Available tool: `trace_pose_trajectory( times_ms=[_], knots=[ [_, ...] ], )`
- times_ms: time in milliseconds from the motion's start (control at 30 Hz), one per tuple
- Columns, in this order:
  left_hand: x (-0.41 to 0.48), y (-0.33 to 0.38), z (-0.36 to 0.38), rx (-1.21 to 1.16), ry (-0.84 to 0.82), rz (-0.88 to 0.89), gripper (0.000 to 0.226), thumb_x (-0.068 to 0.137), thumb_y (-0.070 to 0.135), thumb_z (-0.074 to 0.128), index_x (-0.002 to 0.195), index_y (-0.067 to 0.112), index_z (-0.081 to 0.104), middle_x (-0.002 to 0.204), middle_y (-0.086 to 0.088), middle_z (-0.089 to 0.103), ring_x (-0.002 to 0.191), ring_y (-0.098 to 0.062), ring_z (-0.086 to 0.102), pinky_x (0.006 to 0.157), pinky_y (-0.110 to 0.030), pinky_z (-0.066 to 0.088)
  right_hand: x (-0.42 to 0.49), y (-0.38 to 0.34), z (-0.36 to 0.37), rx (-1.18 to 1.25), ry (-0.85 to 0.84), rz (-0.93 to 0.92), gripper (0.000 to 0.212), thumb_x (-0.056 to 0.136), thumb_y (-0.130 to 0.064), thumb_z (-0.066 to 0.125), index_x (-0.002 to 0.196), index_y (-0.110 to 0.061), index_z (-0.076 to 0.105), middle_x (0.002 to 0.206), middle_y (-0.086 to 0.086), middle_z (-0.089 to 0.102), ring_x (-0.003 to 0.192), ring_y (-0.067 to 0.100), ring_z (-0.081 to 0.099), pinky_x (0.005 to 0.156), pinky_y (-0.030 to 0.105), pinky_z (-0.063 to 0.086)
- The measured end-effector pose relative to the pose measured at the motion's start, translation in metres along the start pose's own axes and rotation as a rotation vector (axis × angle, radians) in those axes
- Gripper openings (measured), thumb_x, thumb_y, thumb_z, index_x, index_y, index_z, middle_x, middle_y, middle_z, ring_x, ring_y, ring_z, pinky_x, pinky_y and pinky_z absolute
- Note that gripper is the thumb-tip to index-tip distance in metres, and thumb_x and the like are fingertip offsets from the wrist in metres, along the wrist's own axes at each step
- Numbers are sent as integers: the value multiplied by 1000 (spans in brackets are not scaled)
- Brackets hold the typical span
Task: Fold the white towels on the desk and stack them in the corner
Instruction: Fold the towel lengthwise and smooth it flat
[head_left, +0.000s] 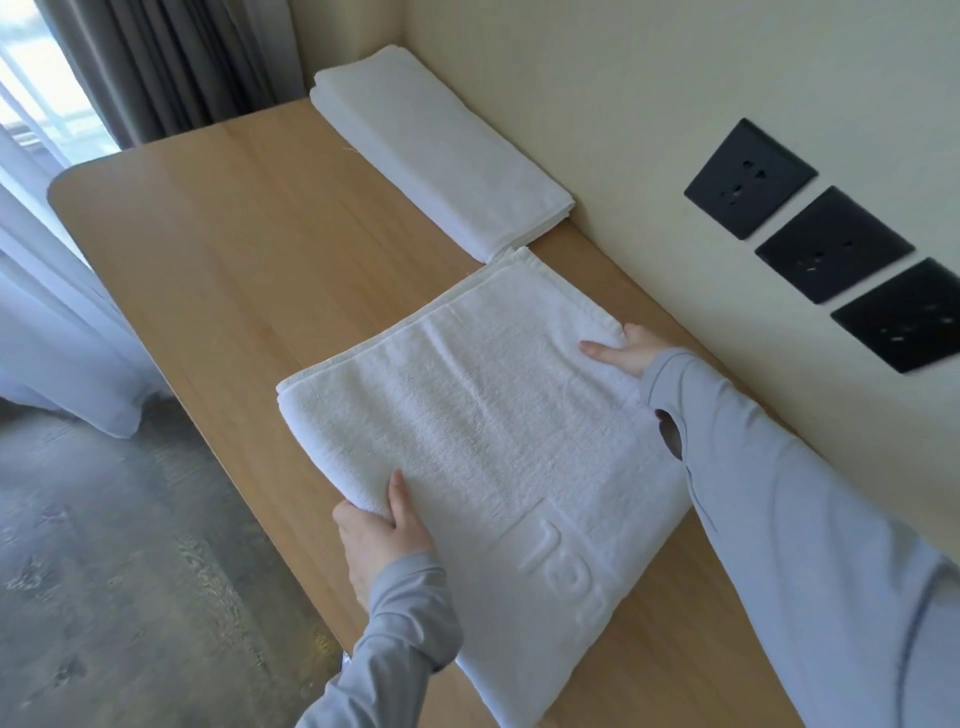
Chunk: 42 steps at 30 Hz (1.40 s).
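Left hand (379, 525), right hand (628, 353) — fingers (397, 493) grip towel (483, 441) | wooden desk (234, 249) | folded stack (436, 150), corner (403, 36)

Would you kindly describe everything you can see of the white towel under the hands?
The towel is white terry, with raised letters near its close end. Doubled over, it lies flat on the wooden desk, its far corner by the folded stack. The left hand grips its left edge; the right hand holds its right edge.

Soft daylight is coming in from the window (31, 67) at upper left, overexposing it and lighting the bench (234, 218) evenly. Wide-angle distortion is bending the edges, and the wall sockets (834, 244) are looking slightly smeared.
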<state>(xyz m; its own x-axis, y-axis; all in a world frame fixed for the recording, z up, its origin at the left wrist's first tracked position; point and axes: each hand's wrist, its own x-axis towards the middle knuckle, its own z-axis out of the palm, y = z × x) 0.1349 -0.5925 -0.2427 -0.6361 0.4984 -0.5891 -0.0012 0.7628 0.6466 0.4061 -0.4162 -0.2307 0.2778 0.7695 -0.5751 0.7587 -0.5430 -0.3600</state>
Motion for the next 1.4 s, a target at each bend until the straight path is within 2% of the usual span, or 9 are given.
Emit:
trace_pose_trajectory(
  times_ms=[267,400,567,667,833,1000,1200,1267,1400],
  knots=[
    [5,-5,0,-29,-12,44,42,88,52,48,94,12,35,68,-2,45,57,-17,42,60,-33,32,-1,3,4,97,14,-22,102,76,-61,61,148,-7,13,155,6,21,140,25,26,110,35,25],
    [4,6,-6,-16,-48,175,37,89,48,49,96,14,37,68,0,46,63,-25,46,67,-34,35,-25,6,-1,115,99,-106,93,82,-54,60,148,-6,15,154,6,23,140,22,25,109,31,24],
    [2,38,-10,4,-178,452,39,86,47,57,90,12,43,69,2,51,69,-29,49,64,-33,37,-90,34,-14,263,272,-102,68,82,-48,64,130,-6,41,137,8,45,124,23,44,88,26,32],
    [2,67,-5,67,-306,629,43,82,48,60,85,7,47,68,3,51,66,-26,49,52,-27,33,-140,70,-15,366,462,-15,56,78,-47,67,112,-5,51,119,10,57,109,26,54,82,28,38],
    [-14,116,33,293,-617,804,51,70,55,63,86,8,57,76,-5,60,73,-28,56,62,-32,41,-222,131,5,549,764,265,47,76,-46,70,91,-7,49,95,13,60,88,31,58,75,36,43],
    [-33,112,93,534,-831,840,48,68,58,63,99,21,63,90,-4,66,83,-27,60,72,-31,44,-264,183,61,695,889,562,54,78,-50,67,99,-3,50,107,22,62,101,39,59,80,36,42],
    [-21,57,130,715,-697,793,42,90,39,53,122,13,49,120,-11,59,107,-34,53,86,-37,41,-265,224,111,680,822,650,42,83,-34,67,107,-5,47,102,18,61,79,28,57,66,31,40],
    [-22,48,122,747,-601,835,44,90,40,50,127,16,45,125,-12,52,108,-36,51,84,-41,41,-263,224,113,692,837,623,43,85,-27,65,115,-5,45,107,18,58,88,31,57,70,34,43],
    [-54,25,104,790,-390,1460,50,89,27,57,134,8,48,132,-21,50,116,-41,51,88,-52,43,-249,191,113,133,1006,581,54,85,-22,62,130,3,47,126,27,52,114,45,49,92,50,39]
  ],
)
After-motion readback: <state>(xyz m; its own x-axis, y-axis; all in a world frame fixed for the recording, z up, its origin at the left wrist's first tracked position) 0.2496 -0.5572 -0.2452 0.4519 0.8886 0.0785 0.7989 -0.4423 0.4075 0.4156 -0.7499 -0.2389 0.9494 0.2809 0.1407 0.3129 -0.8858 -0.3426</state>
